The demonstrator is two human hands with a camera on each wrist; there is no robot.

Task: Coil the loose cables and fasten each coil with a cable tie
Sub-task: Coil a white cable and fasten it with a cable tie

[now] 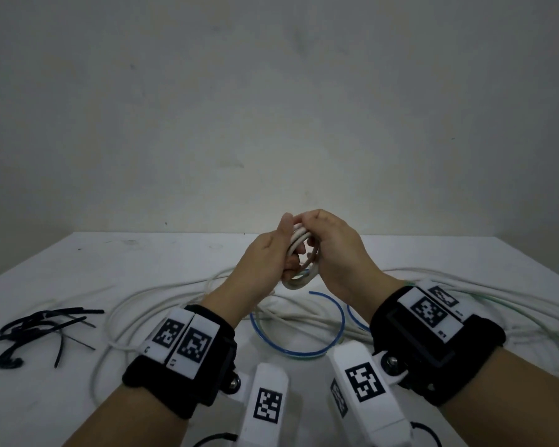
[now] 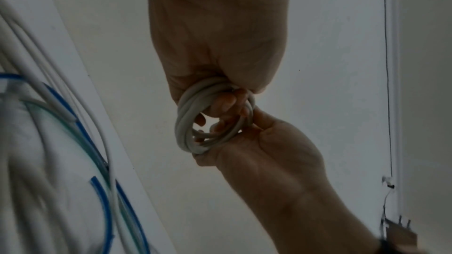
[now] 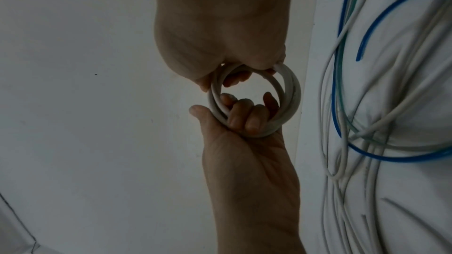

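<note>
both hands closed on a small white cable coil (image 1: 299,258), held up above the table (image 1: 175,259). left hand (image 1: 268,256) gripping one side, fingers (image 3: 244,115) hooked through the ring. right hand (image 1: 333,250) pinching the opposite side, fingertips curled over the strands. below, loose white cables (image 1: 162,301) sprawled across the tabletop, with a blue cable (image 1: 333,330) curving among them and a greenish one (image 3: 338,92) alongside. off to the left, well apart from the coil, a heap of black cable ties (image 1: 36,327).
</note>
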